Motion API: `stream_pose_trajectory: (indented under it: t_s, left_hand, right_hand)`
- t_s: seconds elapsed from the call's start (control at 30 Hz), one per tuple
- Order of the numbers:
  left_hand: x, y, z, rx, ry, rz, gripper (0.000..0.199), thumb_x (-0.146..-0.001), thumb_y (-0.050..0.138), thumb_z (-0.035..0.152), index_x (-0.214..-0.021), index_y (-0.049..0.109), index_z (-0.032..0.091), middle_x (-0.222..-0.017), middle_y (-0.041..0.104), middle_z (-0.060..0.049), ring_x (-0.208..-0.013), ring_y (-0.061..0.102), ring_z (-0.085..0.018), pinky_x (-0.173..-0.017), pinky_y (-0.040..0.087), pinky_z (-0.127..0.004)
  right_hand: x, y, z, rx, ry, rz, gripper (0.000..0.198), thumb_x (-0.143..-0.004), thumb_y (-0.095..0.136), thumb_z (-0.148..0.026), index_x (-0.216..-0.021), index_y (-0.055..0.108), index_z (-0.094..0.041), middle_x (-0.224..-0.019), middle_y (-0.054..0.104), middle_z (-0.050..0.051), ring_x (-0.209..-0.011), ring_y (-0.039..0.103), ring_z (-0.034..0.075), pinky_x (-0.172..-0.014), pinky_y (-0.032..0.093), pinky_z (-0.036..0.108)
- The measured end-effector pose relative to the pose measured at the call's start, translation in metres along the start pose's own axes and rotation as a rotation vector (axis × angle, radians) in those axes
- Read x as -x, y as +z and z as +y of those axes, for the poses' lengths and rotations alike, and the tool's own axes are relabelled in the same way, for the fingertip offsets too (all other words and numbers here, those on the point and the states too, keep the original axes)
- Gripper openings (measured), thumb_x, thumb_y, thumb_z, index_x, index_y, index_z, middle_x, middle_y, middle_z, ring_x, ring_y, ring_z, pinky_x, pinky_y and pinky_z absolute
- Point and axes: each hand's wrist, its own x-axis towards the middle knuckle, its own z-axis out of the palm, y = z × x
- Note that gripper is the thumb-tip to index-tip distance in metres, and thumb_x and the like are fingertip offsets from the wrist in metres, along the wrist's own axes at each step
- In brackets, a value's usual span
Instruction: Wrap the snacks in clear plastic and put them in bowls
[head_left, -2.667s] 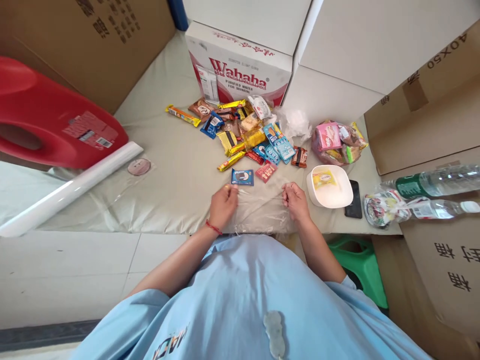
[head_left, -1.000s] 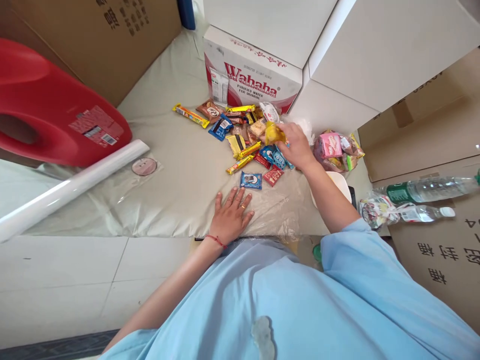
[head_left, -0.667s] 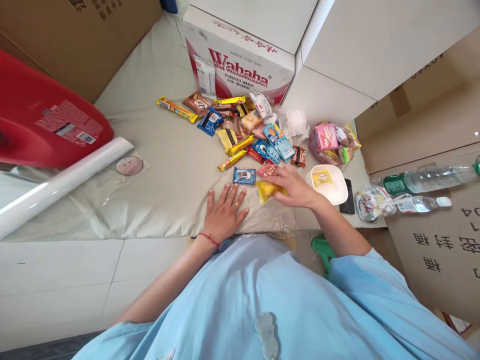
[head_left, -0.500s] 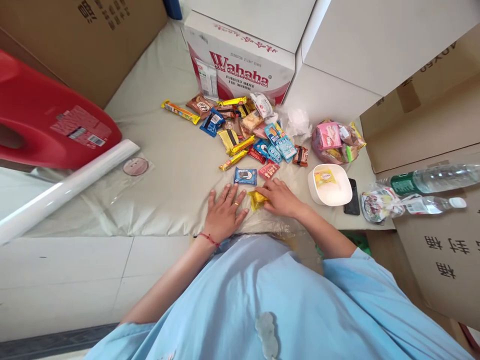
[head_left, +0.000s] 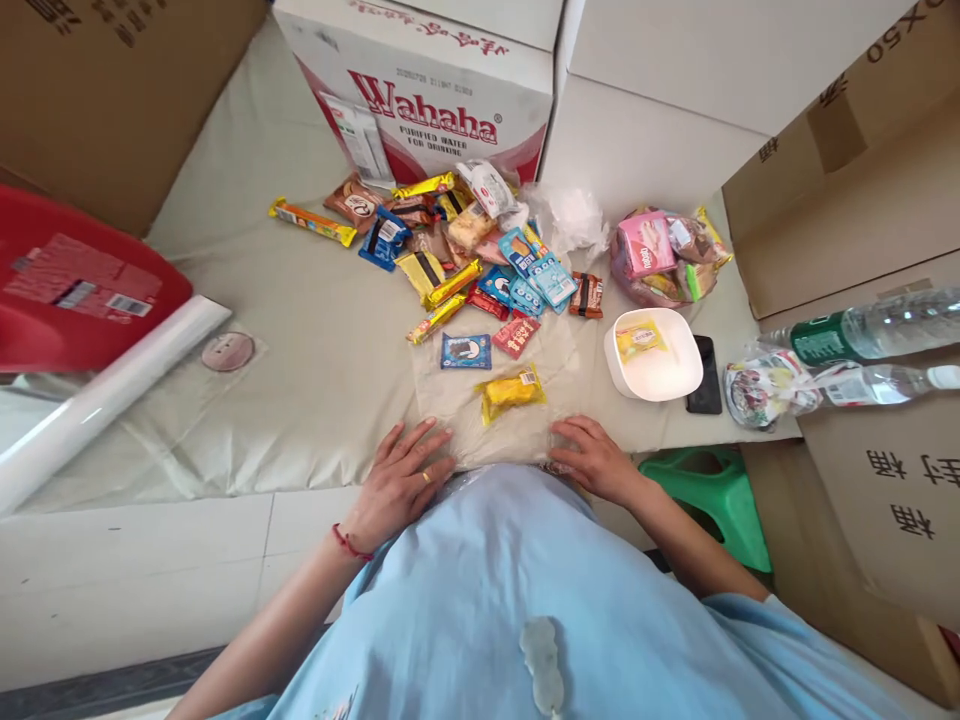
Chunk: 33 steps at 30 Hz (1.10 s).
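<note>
My left hand [head_left: 409, 475] rests open at the table's front edge, fingers spread, on the left side of a clear plastic sheet or bag [head_left: 446, 405] lying flat. Across from it, my right hand [head_left: 596, 458] is open too, fingertips at the right side of that plastic. Between and beyond the hands lies a yellow snack packet [head_left: 512, 393], touched by neither. Behind it are a blue snack packet [head_left: 466, 351] and a red snack packet [head_left: 517, 334]. Farther back, a loose pile of wrapped snacks [head_left: 442, 275] spreads in several colours.
To the right stand a white plastic bowl [head_left: 684, 378] with a yellow packet inside, a phone [head_left: 703, 385], a bag of snacks [head_left: 652, 255] and plastic bottles [head_left: 877, 330]. A Wahaha carton [head_left: 442, 100] is behind. Leftward are a red jug [head_left: 90, 290] and a white roll [head_left: 112, 390].
My right hand has let go of the yellow packet and moved right and toward me. My left hand has drawn back to the table edge. The view has shifted slightly.
</note>
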Motion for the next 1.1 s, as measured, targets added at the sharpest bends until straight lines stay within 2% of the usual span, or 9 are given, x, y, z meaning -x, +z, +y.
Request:
stream_pose_trajectory:
  t_s: [0.13,0.33,0.47,0.53,0.6,0.7,0.77,0.93,1.1]
  left_hand:
    - [-0.03,-0.019,-0.003,0.112,-0.103,0.09,0.026,-0.096,0.054,0.037,-0.094,0.078,0.028,-0.122,0.077,-0.006,-0.146,0.048,-0.029,-0.123,0.035,-0.056]
    - [-0.085,-0.037,-0.026,0.102,-0.355,0.23,0.025,-0.091,0.058,0.042,-0.097,0.071,0.022,-0.124,0.07,-0.01,-0.14,0.05,-0.032,-0.12,0.039,-0.055]
    - [-0.087,-0.052,-0.024,-0.061,-0.564,0.602,0.027,-0.087,0.063,0.034,-0.107,0.068,0.017,-0.127,0.064,-0.015,-0.129,0.056,-0.032,-0.115,0.042,-0.055]
    - [-0.077,-0.059,-0.009,-0.201,-0.519,0.841,0.02,-0.088,0.061,0.025,-0.103,0.069,0.016,-0.116,0.066,-0.014,-0.119,0.06,-0.03,-0.108,0.047,-0.052]
    - [-0.069,-0.059,0.013,-0.286,-0.356,0.925,0.016,-0.089,0.057,0.016,-0.099,0.07,0.017,-0.103,0.069,-0.01,-0.104,0.065,-0.025,-0.096,0.052,-0.045]
    - [-0.074,-0.041,0.048,-0.22,0.041,0.547,0.028,-0.09,0.054,0.01,-0.11,0.071,0.021,-0.105,0.075,-0.008,-0.098,0.067,-0.022,-0.088,0.05,-0.037]
    - [-0.088,-0.02,0.063,-0.208,0.13,0.329,0.039,-0.093,0.049,0.01,-0.125,0.068,0.022,-0.121,0.075,-0.009,-0.106,0.065,-0.023,-0.086,0.047,-0.038]
    - [-0.12,0.019,0.068,-0.292,0.028,-0.021,0.048,-0.099,0.042,0.014,-0.141,0.062,0.023,-0.145,0.065,-0.009,-0.108,0.062,-0.026,-0.082,0.043,-0.041]
    - [-0.119,0.023,0.067,-0.34,0.003,-0.074,0.047,-0.103,0.038,0.017,-0.144,0.061,0.023,-0.149,0.063,-0.008,-0.107,0.062,-0.026,-0.083,0.042,-0.043]
  right_hand:
    - [-0.026,-0.012,0.009,-0.104,0.035,0.152,0.02,-0.101,0.058,-0.029,-0.104,0.077,-0.027,-0.109,0.073,0.01,-0.105,0.06,0.025,-0.093,0.053,0.046]
    - [-0.095,-0.052,0.044,0.035,0.167,0.063,0.026,-0.104,0.052,-0.029,-0.106,0.075,-0.017,-0.092,0.072,0.01,-0.089,0.059,0.024,-0.087,0.048,0.04]
    - [-0.127,-0.07,0.057,0.277,0.351,-0.036,0.022,-0.098,0.059,-0.022,-0.113,0.075,-0.015,-0.102,0.071,0.014,-0.106,0.056,0.031,-0.087,0.047,0.04]
    - [-0.14,-0.079,0.056,0.328,0.359,-0.018,0.023,-0.099,0.058,-0.023,-0.113,0.075,-0.014,-0.107,0.069,0.016,-0.113,0.054,0.034,-0.089,0.047,0.042]
    - [-0.154,-0.083,0.052,0.314,0.284,0.003,0.025,-0.101,0.054,-0.023,-0.114,0.074,-0.015,-0.109,0.068,0.016,-0.114,0.053,0.033,-0.094,0.046,0.044]
    - [-0.18,-0.075,0.044,0.261,0.088,-0.034,0.028,-0.103,0.052,-0.023,-0.123,0.07,-0.017,-0.115,0.069,0.012,-0.114,0.055,0.029,-0.1,0.044,0.043]
    - [-0.197,-0.061,0.039,0.253,0.016,-0.079,0.036,-0.102,0.054,-0.025,-0.136,0.063,-0.017,-0.123,0.069,0.012,-0.116,0.055,0.029,-0.1,0.044,0.042]
    - [-0.229,-0.032,0.038,0.318,0.125,-0.229,0.061,-0.089,0.075,-0.033,-0.144,0.058,-0.015,-0.13,0.068,0.016,-0.121,0.054,0.035,-0.096,0.043,0.043]
    - [-0.244,-0.042,0.041,0.167,0.185,-0.421,0.029,-0.088,0.075,-0.033,-0.114,0.077,-0.02,-0.108,0.075,0.008,-0.108,0.059,0.029,-0.091,0.038,0.035]
